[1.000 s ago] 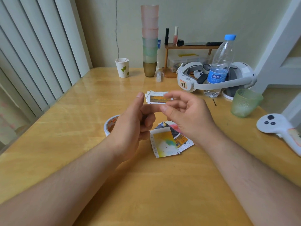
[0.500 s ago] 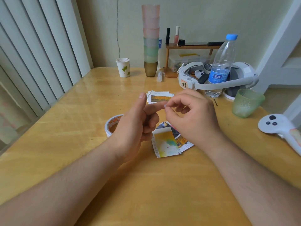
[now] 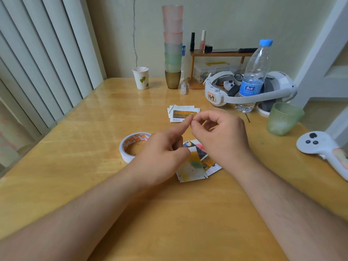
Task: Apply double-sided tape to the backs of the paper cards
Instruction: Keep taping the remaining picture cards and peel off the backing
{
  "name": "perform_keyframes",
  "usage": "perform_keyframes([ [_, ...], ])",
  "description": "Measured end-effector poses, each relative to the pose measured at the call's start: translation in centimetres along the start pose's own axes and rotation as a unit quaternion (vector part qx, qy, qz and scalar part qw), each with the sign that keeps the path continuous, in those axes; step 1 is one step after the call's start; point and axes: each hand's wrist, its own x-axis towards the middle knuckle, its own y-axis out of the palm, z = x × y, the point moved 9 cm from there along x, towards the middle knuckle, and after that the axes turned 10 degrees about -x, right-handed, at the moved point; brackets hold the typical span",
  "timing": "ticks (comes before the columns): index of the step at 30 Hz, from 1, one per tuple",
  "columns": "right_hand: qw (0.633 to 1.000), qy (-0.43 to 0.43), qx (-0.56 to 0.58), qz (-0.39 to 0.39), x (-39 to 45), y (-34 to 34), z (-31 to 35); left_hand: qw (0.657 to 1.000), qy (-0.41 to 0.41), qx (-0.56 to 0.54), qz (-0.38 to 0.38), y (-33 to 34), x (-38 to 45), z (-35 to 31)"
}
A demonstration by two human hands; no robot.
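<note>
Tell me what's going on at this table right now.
A person is working with both hands above a wooden table. The left hand holds its index finger out, and the right hand pinches at that fingertip; whether a bit of tape is there is too small to tell. A white roll of double-sided tape lies beside the left hand. Colourful paper cards lie under the hands, with another stack of cards further back.

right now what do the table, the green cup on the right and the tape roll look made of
Table: wood, glossy varnish, with visible grain and window glare.
Green cup: frosted translucent plastic or glass; the pebbled wall lets light through.
Tape roll: white paper-like backing on an orange-printed core, probably cardboard.
</note>
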Motion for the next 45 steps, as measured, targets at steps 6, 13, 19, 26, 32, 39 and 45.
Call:
perform_keyframes([
  [6,1.0,0.003,-0.007,0.001,-0.06,0.23,-0.05,1.0,0.007,-0.018,-0.002,-0.17,-0.05,-0.35],
  [13,1.0,-0.002,-0.01,0.002,-0.05,0.31,0.19,0.998,0.014,-0.054,-0.002,0.04,-0.09,-0.71],
  [19,1.0,0.012,0.003,0.014,-0.04,0.3,0.0,0.994,0.011,-0.107,-0.001,0.03,0.12,-0.38],
  [26,0.999,0.027,0.027,0.022,0.01,0.15,-0.12,0.992,0.005,-0.124,-0.006,-0.14,0.36,-0.07],
  [32,0.998,0.044,0.037,0.03,-0.12,0.29,-0.24,0.996,0.023,-0.082,-0.007,-0.18,0.07,-0.54],
  [39,0.998,0.058,0.033,0.019,-0.12,0.25,-0.64,0.998,0.029,-0.062,-0.004,0.08,0.0,-0.67],
  [45,0.999,0.043,0.017,0.017,-0.14,0.26,-0.26,0.997,0.036,-0.067,0.006,0.45,-0.13,-0.89],
])
